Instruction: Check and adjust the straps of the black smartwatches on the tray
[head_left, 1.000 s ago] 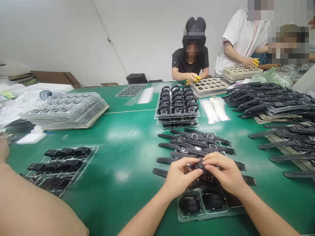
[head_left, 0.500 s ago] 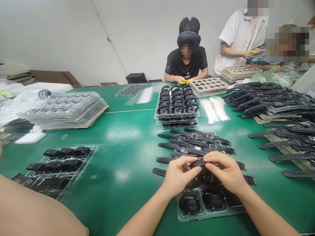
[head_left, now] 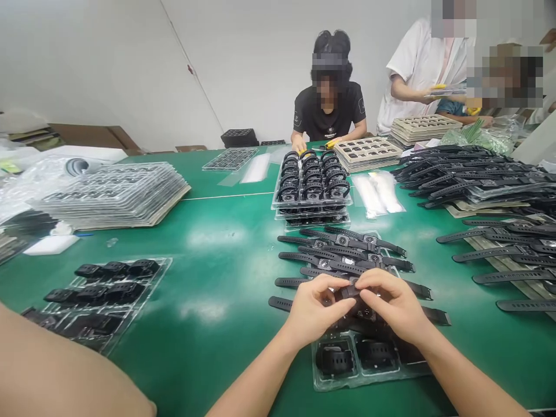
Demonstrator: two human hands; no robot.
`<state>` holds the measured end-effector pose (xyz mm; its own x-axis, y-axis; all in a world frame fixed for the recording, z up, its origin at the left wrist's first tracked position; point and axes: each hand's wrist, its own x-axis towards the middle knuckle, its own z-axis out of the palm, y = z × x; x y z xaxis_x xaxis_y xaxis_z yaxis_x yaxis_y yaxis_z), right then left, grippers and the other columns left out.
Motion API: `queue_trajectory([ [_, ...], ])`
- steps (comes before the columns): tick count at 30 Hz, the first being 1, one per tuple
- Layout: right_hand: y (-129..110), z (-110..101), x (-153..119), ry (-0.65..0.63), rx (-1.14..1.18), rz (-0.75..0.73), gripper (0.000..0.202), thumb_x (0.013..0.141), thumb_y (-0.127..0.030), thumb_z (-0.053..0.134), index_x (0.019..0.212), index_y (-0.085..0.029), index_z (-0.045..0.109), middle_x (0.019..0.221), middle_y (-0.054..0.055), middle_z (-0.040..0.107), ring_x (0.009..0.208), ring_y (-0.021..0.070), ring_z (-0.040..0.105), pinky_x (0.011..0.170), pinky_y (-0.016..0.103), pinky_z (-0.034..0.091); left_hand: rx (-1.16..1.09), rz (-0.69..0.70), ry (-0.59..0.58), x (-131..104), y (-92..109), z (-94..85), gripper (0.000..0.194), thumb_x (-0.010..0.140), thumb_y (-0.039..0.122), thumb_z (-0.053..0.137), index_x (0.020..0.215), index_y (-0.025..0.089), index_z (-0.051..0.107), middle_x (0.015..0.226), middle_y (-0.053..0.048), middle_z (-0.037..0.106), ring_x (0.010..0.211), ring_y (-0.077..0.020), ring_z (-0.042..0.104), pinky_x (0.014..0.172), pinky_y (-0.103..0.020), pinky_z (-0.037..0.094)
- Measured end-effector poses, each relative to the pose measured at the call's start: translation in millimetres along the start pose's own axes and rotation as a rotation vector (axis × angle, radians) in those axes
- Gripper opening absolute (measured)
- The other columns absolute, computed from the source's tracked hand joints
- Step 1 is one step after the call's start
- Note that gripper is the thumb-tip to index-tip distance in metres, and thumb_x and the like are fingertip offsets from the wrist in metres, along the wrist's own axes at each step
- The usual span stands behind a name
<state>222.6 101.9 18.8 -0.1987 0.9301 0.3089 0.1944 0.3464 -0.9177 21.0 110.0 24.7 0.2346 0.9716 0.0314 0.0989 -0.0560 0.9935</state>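
Observation:
My left hand (head_left: 319,307) and my right hand (head_left: 393,304) meet over a clear plastic tray (head_left: 324,384), thumbs and forefingers pinched on the strap of a black smartwatch (head_left: 367,313). Both hands are closed on that strap; the exact join between the fingertips is partly hidden. Two watches with closed straps, one of them a looped watch (head_left: 334,359), sit in the front compartments. Behind my hands, several watches (head_left: 343,240) lie across the tray with straps stretched flat and sensor backs up.
Stacked trays of looped watches (head_left: 313,185) stand straight ahead. More strapped watches (head_left: 478,174) are piled at right. Another watch tray (head_left: 147,289) and a stack of clear trays (head_left: 130,197) are at left. A person (head_left: 330,110) sits opposite; others are at the back right.
My hands stay pinched on the strap with only a slight finger shift. Across the table, the seated person's hand has moved to the stacked trays of looped watches.

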Motion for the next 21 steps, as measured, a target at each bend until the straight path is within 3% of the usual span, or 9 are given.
queue_trajectory([
  [5, -8, -11, 5, -0.159, -0.004, 0.277, 0.011, 0.09, -0.027, 0.064, 0.097, -0.025, 0.073, 0.092, 0.003, 0.069, 0.085, 0.0206, 0.064, 0.074, 0.032, 0.051, 0.144, 0.195, -0.075, -1, 1, -2.9, 0.024, 0.075, 0.019, 0.08, 0.099, 0.019, 0.081, 0.089, -0.007, 0.074, 0.074, -0.0164, 0.065, 0.065, -0.025, 0.054],
  [9, -9, -9, 7, -0.18, 0.026, 0.429, 0.012, 0.084, -0.028, 0.067, 0.095, -0.022, 0.068, 0.08, 0.0, 0.066, 0.073, 0.0177, 0.057, 0.066, 0.03, 0.045, 0.266, 0.308, -0.14, -2, -3, -2.4, 0.023, 0.076, 0.014, 0.08, 0.099, 0.017, 0.081, 0.086, -0.008, 0.076, 0.083, -0.0203, 0.067, 0.072, -0.028, 0.055],
  [12, -9, -5, 7, -0.156, 0.028, 0.431, 0.012, 0.081, -0.028, 0.069, 0.091, -0.022, 0.065, 0.078, -0.001, 0.066, 0.072, 0.0171, 0.057, 0.066, 0.029, 0.042, 0.324, 0.348, -0.133, -2, -6, -1.2, 0.024, 0.076, 0.013, 0.081, 0.1, 0.016, 0.081, 0.087, -0.008, 0.078, 0.086, -0.0215, 0.068, 0.077, -0.03, 0.056],
  [21, -1, 1, 2, -0.09, 0.023, 0.35, 0.013, 0.084, -0.028, 0.068, 0.084, -0.023, 0.056, 0.084, 0.0, 0.065, 0.077, 0.018, 0.06, 0.069, 0.031, 0.043, 0.34, 0.333, -0.118, -2, -3, -0.6, 0.024, 0.073, 0.008, 0.081, 0.096, 0.017, 0.081, 0.081, -0.005, 0.077, 0.08, -0.0189, 0.068, 0.068, -0.025, 0.056],
])
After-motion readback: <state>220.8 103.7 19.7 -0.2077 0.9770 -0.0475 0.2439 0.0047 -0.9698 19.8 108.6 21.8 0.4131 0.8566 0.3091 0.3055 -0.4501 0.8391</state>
